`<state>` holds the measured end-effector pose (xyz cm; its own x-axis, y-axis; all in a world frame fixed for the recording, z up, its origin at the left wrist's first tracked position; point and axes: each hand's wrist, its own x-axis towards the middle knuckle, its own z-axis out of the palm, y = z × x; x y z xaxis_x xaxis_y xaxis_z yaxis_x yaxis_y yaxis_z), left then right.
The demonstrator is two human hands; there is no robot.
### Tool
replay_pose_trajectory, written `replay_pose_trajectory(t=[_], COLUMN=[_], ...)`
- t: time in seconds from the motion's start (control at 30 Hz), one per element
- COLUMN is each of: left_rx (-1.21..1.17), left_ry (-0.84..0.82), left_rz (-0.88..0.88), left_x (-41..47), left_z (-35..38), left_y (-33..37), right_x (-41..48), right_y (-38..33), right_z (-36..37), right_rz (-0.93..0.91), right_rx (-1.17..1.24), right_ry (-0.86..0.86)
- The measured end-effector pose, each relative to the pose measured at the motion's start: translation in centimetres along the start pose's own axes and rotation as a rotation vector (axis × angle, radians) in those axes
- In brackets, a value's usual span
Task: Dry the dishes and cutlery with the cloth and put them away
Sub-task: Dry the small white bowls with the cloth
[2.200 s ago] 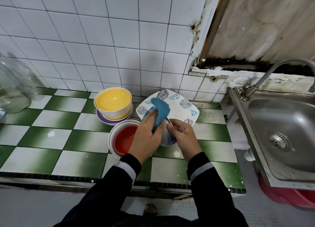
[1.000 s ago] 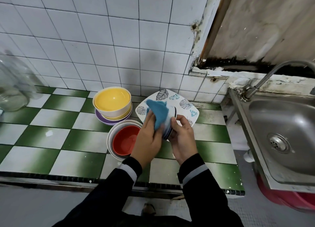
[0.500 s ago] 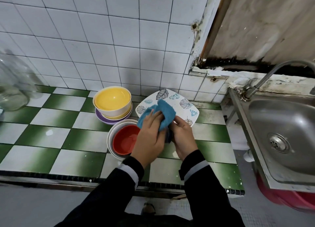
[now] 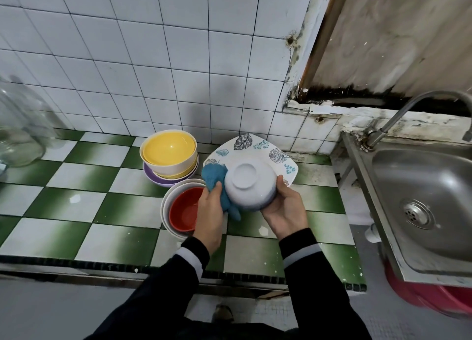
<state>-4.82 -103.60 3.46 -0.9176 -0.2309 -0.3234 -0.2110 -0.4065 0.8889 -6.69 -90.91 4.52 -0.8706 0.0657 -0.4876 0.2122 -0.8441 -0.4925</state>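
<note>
The right hand (image 4: 283,209) cups the upturned white bowl (image 4: 249,185) by its rim, likely slippery and breakable, while left-hand fingers (image 4: 217,189) pinch the soft blue cloth (image 4: 214,177).

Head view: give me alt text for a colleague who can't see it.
The right hand holds a white bowl base-up while the left hand grips a blue cloth against its side. On the green-checked counter sit a yellow bowl, a red bowl and a leaf-print plate.
</note>
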Motion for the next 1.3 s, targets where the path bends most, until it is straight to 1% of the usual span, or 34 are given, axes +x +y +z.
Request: replay_pose_trajectory(t=[0.07,0.13,0.23,0.33,0.4,0.47,0.57,0.67,0.73,0.8,0.9,0.97,1.0,1.03,1.07,1.1,1.17,1.23,1.3], left_rx=[0.134,0.234,0.479,0.735,0.864,0.952,1.083,1.111,1.124,1.095,0.950,0.880,0.855,0.823,0.777,0.715,0.547,0.386,0.350], left_ry=[-0.023,-0.080,-0.204,-0.327,-0.377,-0.435,-0.437,-0.357,-0.297,-0.235,-0.129,-0.091,-0.077,-0.061,-0.047,-0.037,-0.044,-0.077,-0.120], left_rz=[0.153,0.272,0.533,0.728,0.827,0.883,0.940,0.918,0.892,0.860,0.752,0.707,0.684,0.654,0.607,0.542,0.398,0.306,0.277], left_x=[-0.6,-1.2,-1.3,-0.4,0.2,0.7,1.3,1.6,1.5,1.7,2.3,2.4,2.2,2.1,1.9,1.8,1.9,2.1,2.1], left_z=[0.5,0.9,0.3,-1.0,-1.9,-2.5,-2.8,-2.3,-2.0,-1.9,-2.3,-2.6,-2.7,-2.8,-2.7,-2.6,-2.3,-2.0,-1.9], left_y=[-0.8,-2.0,-3.4,-3.7,-3.5,-3.0,-2.4,-2.2,-1.9,-1.5,-0.7,-0.2,0.1,0.4,0.7,1.0,1.4,1.5,1.5], right_x=[-0.1,-0.6,-1.1,-1.4,-1.5,-1.7,-1.7,-1.4,-1.4,-1.5,-1.6,-1.1,-0.8,-0.4,-0.1,0.1,0.2,0.2,0.3], right_y=[1.0,1.7,1.9,1.9,2.1,2.0,1.3,1.1,1.2,1.3,0.7,-0.6,-1.1,-1.4,-1.5,-1.4,-0.6,0.1,0.8], right_z=[0.3,1.0,1.5,1.7,1.5,1.5,1.7,1.6,1.4,1.4,1.3,0.6,0.2,-0.4,-1.0,-1.4,-2.2,-2.8,-3.2], right_rz=[-0.048,-0.066,-0.072,-0.060,-0.051,-0.039,-0.007,0.007,-0.009,-0.034,-0.109,-0.211,-0.249,-0.261,-0.233,-0.164,0.080,0.373,0.600], right_rx=[-0.016,-0.013,-0.041,-0.095,-0.155,-0.203,-0.198,-0.148,-0.189,-0.311,-0.568,-0.776,-0.835,-0.859,-0.858,-0.847,-0.799,-0.640,-0.415], right_ry=[-0.005,-0.021,-0.011,-0.002,0.010,-0.006,-0.036,-0.036,-0.037,-0.041,-0.032,0.035,0.083,0.128,0.163,0.182,0.150,0.027,-0.117])
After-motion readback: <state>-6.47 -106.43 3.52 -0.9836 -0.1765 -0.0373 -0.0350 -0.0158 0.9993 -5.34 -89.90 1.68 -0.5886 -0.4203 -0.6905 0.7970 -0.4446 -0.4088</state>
